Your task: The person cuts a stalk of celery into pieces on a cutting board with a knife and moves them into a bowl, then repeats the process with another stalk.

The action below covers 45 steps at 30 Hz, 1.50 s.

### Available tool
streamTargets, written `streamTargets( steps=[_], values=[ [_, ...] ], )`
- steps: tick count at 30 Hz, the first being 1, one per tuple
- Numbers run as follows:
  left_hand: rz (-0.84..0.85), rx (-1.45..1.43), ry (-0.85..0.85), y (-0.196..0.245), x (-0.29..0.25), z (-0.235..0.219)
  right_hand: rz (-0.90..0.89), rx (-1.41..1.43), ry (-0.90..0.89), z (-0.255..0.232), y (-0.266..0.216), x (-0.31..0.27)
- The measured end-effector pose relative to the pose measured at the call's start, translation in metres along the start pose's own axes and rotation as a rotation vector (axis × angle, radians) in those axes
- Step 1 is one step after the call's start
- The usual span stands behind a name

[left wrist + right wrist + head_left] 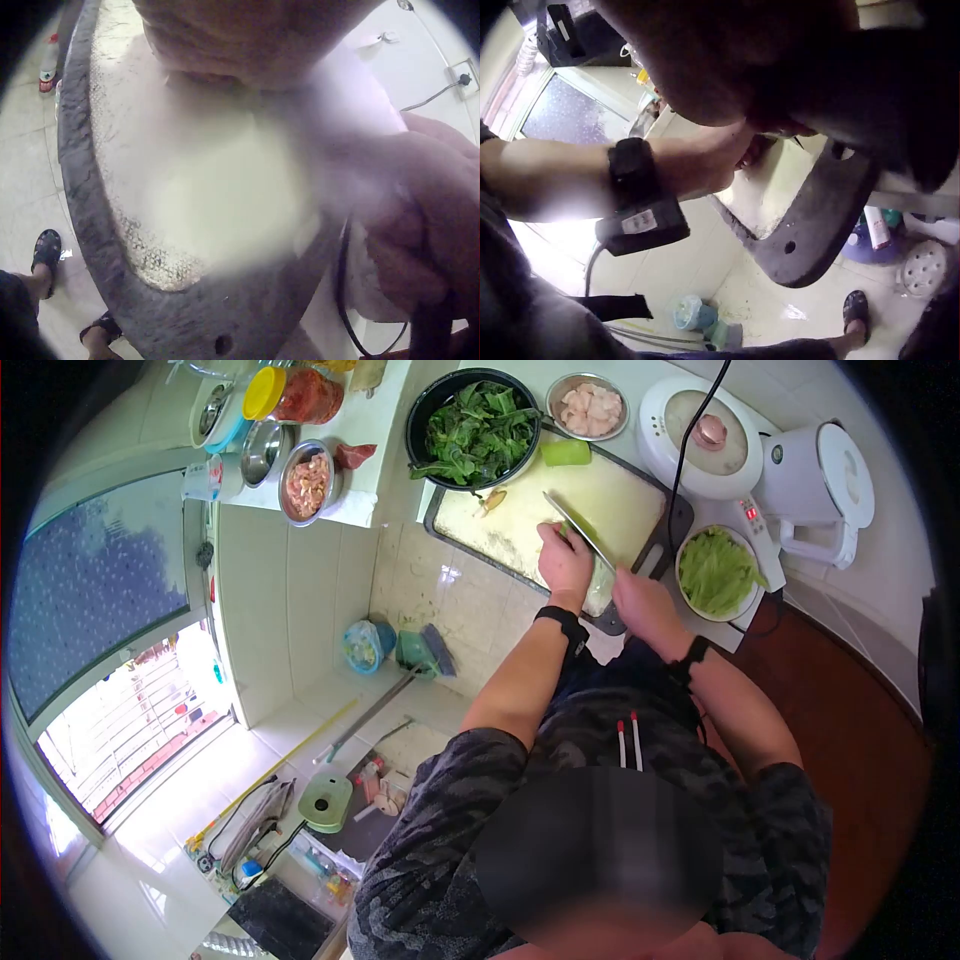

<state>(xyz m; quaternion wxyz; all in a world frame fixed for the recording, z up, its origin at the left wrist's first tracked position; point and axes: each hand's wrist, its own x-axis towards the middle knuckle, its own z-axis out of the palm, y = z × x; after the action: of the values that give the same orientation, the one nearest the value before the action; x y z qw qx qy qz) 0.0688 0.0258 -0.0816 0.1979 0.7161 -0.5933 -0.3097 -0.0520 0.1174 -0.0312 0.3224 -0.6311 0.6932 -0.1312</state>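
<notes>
Kitchen counter space is tight: a cutting board (520, 525) overhangs its edge. On the near end, the left hand (564, 556) presses a pale green vegetable (598, 575) down, fingers curled over it. The right hand (640, 600) grips a cleaver (578, 530), blade running diagonally away to the upper left. A slip could nick the holding fingers.

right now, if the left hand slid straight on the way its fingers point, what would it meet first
Likely the knife blade just ahead of the left hand on the cutting board; beyond that, the green vegetable chunk. Depth is unclear.
</notes>
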Motion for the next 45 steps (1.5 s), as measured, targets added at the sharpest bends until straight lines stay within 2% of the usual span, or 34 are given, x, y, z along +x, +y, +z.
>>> streamTargets(
  steps=[6,8,18,20,23,26,29,35,39,45],
  values=[
    [-0.040,-0.042,0.010,0.007,-0.004,-0.018,-0.001,-0.010,0.094,0.001,-0.010,0.017],
    [-0.003,-0.020,0.000,-0.007,-0.001,-0.017,0.009,-0.043,0.096,0.002,-0.011,0.018],
    [0.038,0.002,-0.012,-0.005,0.002,-0.016,0.054,-0.002,0.043,-0.003,-0.017,-0.004],
    [0.031,0.025,-0.027,-0.006,0.004,-0.016,0.051,-0.006,-0.054,-0.015,-0.018,-0.012],
    [0.009,0.052,-0.043,-0.007,0.005,-0.016,0.095,-0.015,-0.072,-0.021,-0.026,-0.015],
    [-0.041,0.050,-0.059,0.001,0.001,-0.021,0.094,-0.040,-0.086,0.004,-0.021,0.005],
    [-0.045,0.044,-0.060,0.002,0.004,-0.024,0.110,-0.042,-0.062,0.004,-0.027,0.014],
    [-0.016,0.040,-0.069,-0.002,0.003,-0.023,0.061,-0.004,-0.048,-0.008,-0.025,-0.013],
    [-0.022,0.046,-0.081,0.000,0.003,-0.025,0.040,-0.026,0.008,0.015,-0.018,0.001],
    [-0.017,0.054,-0.075,-0.004,0.004,-0.022,0.050,0.014,0.001,-0.004,-0.025,-0.013]
  ],
)
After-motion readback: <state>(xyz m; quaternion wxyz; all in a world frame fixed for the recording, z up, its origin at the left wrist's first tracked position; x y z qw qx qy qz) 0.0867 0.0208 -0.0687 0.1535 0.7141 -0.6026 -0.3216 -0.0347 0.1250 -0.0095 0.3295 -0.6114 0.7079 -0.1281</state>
